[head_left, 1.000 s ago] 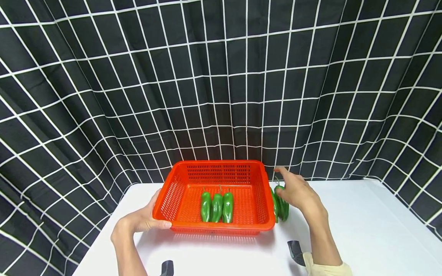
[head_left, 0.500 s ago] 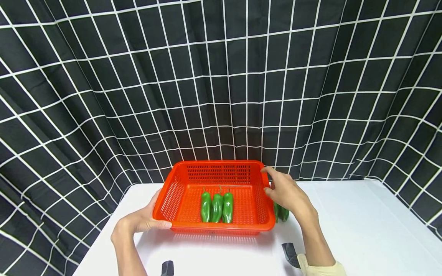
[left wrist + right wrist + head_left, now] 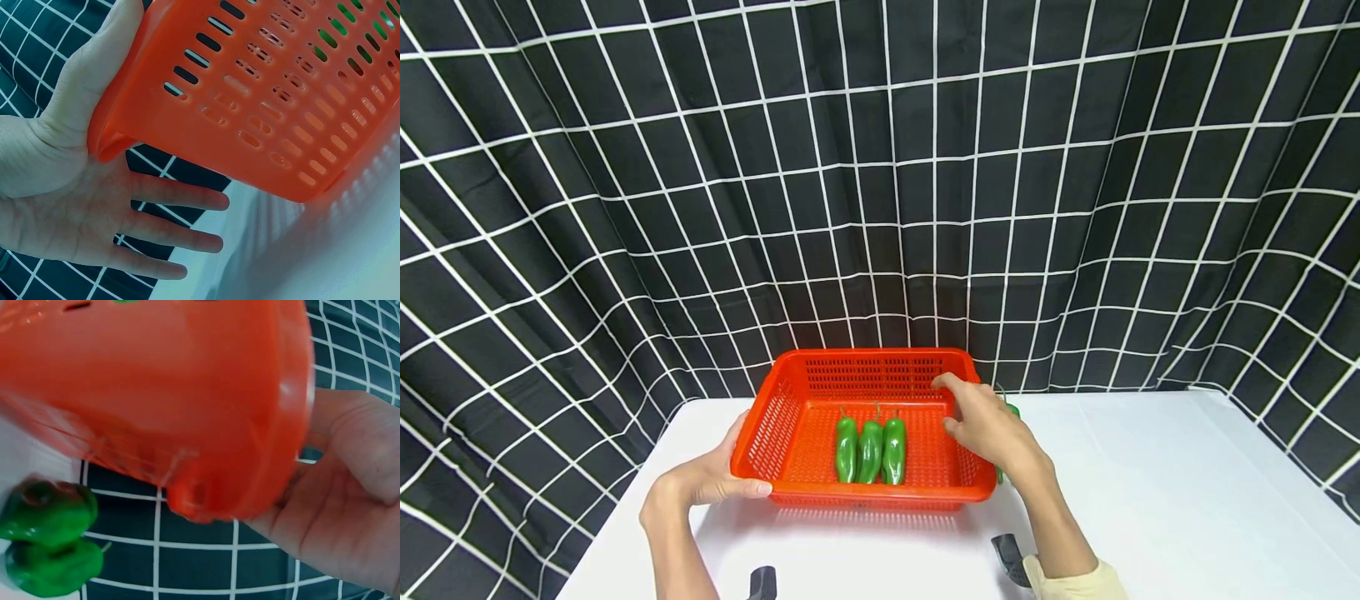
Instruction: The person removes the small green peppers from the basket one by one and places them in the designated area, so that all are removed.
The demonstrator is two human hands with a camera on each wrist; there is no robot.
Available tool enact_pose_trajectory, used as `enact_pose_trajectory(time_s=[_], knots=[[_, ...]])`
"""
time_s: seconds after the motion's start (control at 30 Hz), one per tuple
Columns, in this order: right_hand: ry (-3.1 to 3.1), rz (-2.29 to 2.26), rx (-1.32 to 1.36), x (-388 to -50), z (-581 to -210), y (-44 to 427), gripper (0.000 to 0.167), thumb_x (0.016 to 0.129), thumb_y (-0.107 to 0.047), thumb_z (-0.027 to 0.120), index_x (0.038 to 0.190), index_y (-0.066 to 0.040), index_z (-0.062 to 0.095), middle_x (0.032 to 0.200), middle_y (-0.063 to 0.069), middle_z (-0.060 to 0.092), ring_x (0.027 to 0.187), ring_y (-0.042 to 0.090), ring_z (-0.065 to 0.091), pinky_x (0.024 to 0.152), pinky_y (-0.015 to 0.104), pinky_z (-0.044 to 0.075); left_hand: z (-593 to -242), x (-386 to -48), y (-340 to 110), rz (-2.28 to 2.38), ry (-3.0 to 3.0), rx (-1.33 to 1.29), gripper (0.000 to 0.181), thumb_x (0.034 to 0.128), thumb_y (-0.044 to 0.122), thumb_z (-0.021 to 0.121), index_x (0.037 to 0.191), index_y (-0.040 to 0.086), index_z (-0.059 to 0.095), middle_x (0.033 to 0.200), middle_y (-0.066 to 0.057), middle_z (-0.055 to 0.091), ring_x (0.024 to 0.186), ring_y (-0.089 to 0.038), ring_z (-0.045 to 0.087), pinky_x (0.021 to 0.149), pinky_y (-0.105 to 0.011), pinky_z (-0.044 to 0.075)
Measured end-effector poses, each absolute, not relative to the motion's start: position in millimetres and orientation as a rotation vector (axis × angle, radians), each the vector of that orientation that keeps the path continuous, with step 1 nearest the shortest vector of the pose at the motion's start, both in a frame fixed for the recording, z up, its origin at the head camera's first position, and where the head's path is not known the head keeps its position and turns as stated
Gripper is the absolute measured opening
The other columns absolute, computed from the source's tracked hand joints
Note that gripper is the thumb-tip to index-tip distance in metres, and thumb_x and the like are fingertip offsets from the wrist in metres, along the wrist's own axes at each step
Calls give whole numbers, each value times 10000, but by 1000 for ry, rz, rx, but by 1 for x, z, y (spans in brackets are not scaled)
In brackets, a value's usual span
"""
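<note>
A red basket [image 3: 880, 492] holds three green peppers [image 3: 870, 452] lying side by side. At its left front corner is my left hand [image 3: 696, 482], thumb along the front rim. The left wrist view shows my left hand [image 3: 81, 194] with straight, spread fingers below the basket's rim [image 3: 112, 125]. My right hand [image 3: 996, 427] reaches over the right rim, thumb and index finger apart with nothing seen between them. In the right wrist view, the basket wall [image 3: 156, 375] hides the fingertips of my right hand [image 3: 350, 487].
More green peppers [image 3: 1013, 410] lie outside the basket on the right, mostly behind my right hand; the right wrist view shows two peppers [image 3: 50, 512] there. Beneath everything is a white table [image 3: 1165, 483], with a black, white-gridded cloth [image 3: 880, 192] behind and at both sides.
My right hand has moved left, from beside the peppers outside, across the right rim to over the basket. My left hand and the basket look unmoved.
</note>
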State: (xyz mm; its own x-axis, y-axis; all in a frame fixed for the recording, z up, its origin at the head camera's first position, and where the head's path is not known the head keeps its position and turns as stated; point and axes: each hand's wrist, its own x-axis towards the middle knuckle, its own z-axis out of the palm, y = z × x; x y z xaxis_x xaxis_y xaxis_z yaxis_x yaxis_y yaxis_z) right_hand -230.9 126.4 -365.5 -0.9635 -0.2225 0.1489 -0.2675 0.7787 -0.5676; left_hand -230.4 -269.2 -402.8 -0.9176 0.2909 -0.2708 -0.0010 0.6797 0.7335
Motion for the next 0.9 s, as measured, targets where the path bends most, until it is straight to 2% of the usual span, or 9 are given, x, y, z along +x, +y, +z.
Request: enact_pose_trajectory(time_s=[0.17,0.37,0.73,0.8,0.9], knots=[[-2906,952,450,-233,-372,118,513,903,32,724,1383,-104,602,717,38,527,622,146,501,536,239,413,-403,-230,-270,1107,2525,230,1319,737,459,909,1678,256,7,1618,-137,384,1446,-371,401,1130,-674,444],[-2948,968,432,-235,-378,112,522,900,25,742,1381,-123,605,733,43,543,668,166,513,563,262,431,-403,-230,-269,1112,2523,240,1324,739,449,912,1680,254,0,1624,-144,373,1443,-380,401,1130,-672,443],[-2970,972,456,-240,-389,103,527,885,23,772,1369,-116,617,679,20,490,566,129,429,511,201,310,-403,-230,-271,1101,2532,239,1320,738,466,906,1679,256,5,1618,-143,381,1439,-376,407,1125,-667,450],[-2976,966,459,-240,-391,101,525,886,23,770,1368,-117,618,690,42,508,554,130,400,511,207,295,-403,-231,-271,1088,2543,237,1321,735,475,905,1680,262,6,1621,-140,380,1439,-378,409,1120,-669,453],[-2965,945,498,-242,-396,96,509,874,42,770,1340,-112,632,903,84,685,648,148,489,549,217,346,-404,-231,-271,1081,2550,229,1329,733,479,907,1681,264,2,1625,-142,377,1441,-384,407,1120,-678,448]])
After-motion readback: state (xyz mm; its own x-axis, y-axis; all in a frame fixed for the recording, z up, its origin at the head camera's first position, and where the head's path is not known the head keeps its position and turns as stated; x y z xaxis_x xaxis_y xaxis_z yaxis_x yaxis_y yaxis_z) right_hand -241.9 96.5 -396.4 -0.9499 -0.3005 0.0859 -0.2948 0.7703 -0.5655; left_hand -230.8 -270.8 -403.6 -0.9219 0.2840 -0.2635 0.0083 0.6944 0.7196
